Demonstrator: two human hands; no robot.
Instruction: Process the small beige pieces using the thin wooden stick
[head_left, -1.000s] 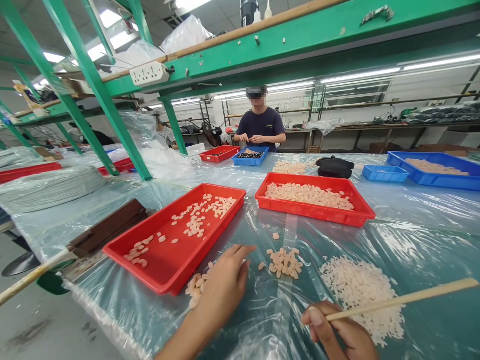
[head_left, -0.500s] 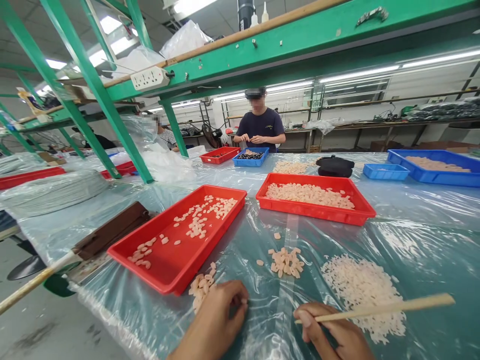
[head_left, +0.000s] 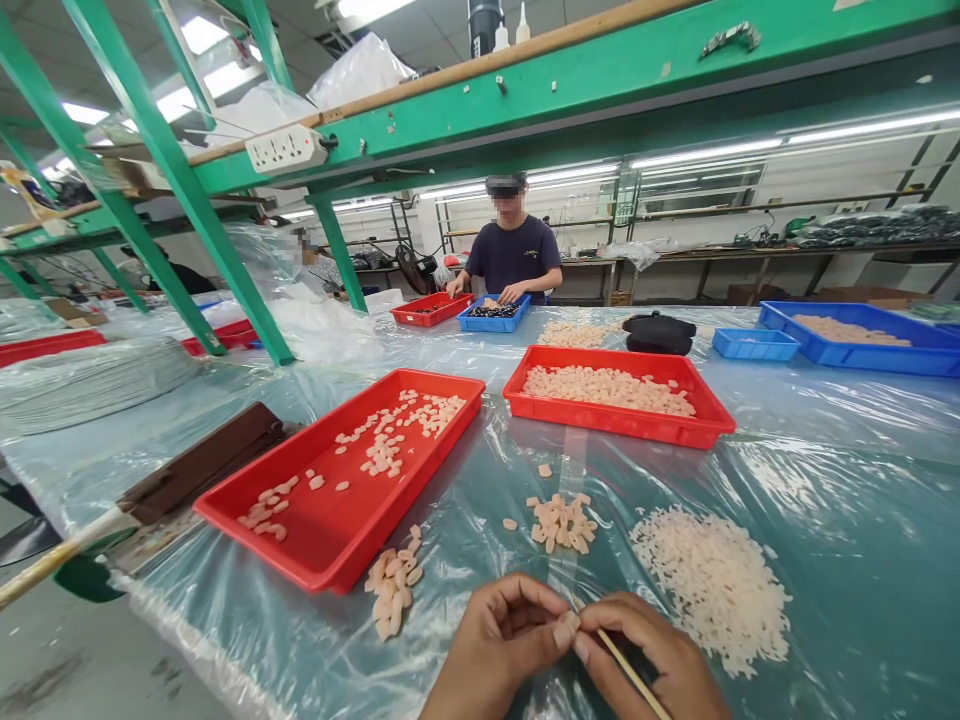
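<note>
Wooden stick (head_left: 628, 672) lies slantwise in the right hand (head_left: 654, 668) at the bottom edge of the view, its tip pointing up toward the spot where both hands meet. That hand is closed around the stick, fingers curled over it, while the left hand (head_left: 501, 645) sits just beside it with thumb and forefinger pinched together against the stick's tip; whatever small piece they pinch is too small to make out. Both hands hover low over the clear plastic sheet (head_left: 825, 520) that covers the table. Just beyond the fingertips lies a small cluster of pale pink pieces (head_left: 559, 522), and to its right a wide heap of white bits (head_left: 712, 585). Left of the left hand, another little pile of pink pieces (head_left: 391, 585) rests against the front corner of the near red tray (head_left: 330, 535), which holds pink pieces scattered along its length. Farther back stands a second red tray (head_left: 622, 425) filled with more of them in an even layer. Across the table a person in a dark shirt (head_left: 513, 256) has hands over a blue tray (head_left: 491, 318), with a small red tray (head_left: 429, 312) beside it. A large blue tray (head_left: 862, 350) stands at the far right, and green shelf framing (head_left: 180, 180) rises overhead.
</note>
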